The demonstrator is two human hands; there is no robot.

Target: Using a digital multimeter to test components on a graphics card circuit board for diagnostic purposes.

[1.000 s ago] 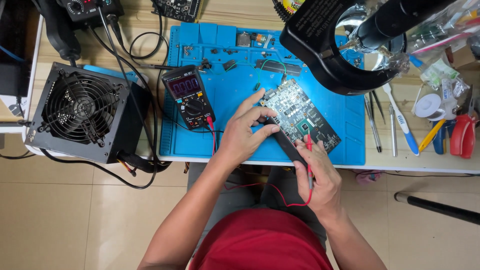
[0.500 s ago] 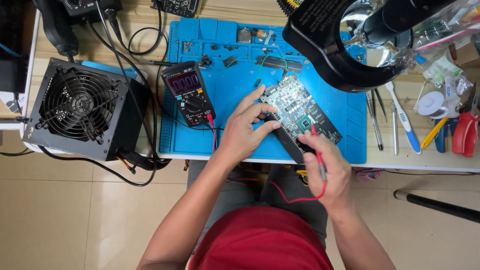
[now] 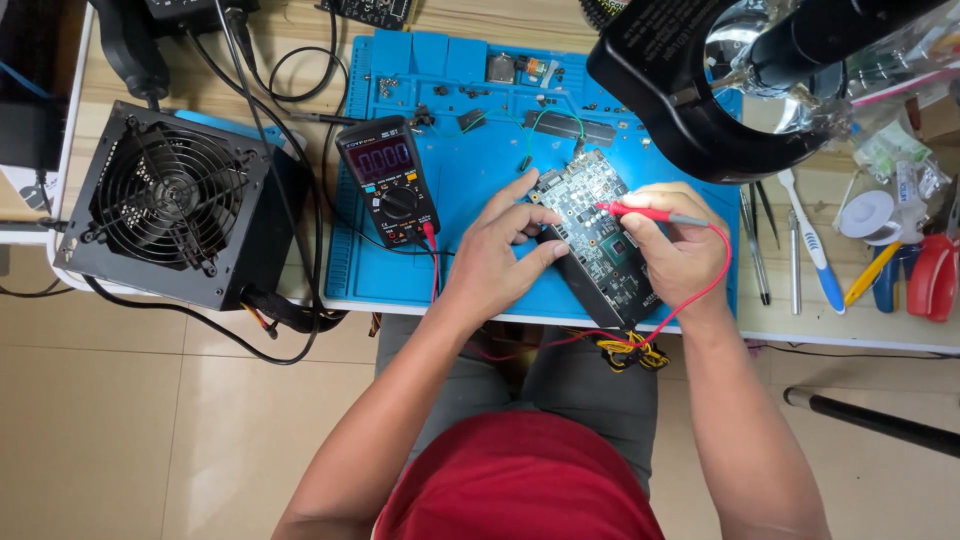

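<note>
Starting well left of our left hand, we see a black power supply with its fan up, then a meter just left of that hand on the blue mat. Our left hand lies half curled, fingers steadying the near left edge of the circuit board on the surface. Our right hand, closed, pinches a red probe whose tip touches the board. Farther right lie a toothbrush and red pliers.
</note>
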